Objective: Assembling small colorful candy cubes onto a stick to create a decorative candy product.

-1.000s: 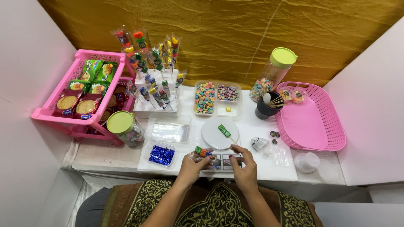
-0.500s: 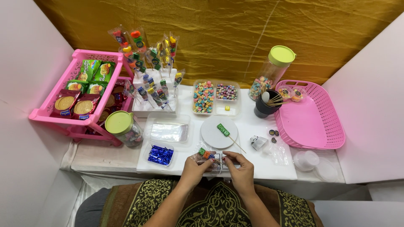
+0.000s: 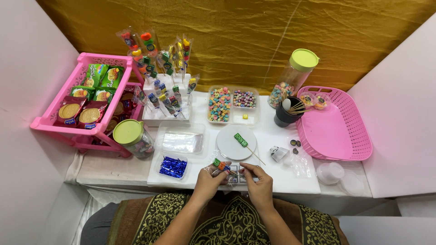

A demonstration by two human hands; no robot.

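Here the white table (image 3: 113,170) carries everything, and the biggest things sit farthest from the grip: the pink basket (image 3: 338,131) well off to the right and beyond it, the pink rack (image 3: 86,90) of snack packets far to the left and beyond. Nearer, straight beyond the hands, lie the divided tray of coloured sweets (image 3: 233,105) and the round white plate (image 3: 236,142) with one finished green skewer on it; the foam block of wrapped skewers (image 3: 165,113) stands beyond and to the left, and the dish of blue foil pieces (image 3: 173,167) lies just left of the grip. The left hand (image 3: 210,178) pinches the candy skewer (image 3: 222,166) by its sweets, fingers closed on it; the right hand (image 3: 259,179) is closed on the bare stick end, which is too thin to make out clearly. The skewer thus lies between the two hands, its candy end just above the left fingertips. In my judgement the work goes best with the stick kept level and steady by the right hand, and the sweets gripped lightly so they are not crushed or slid off.
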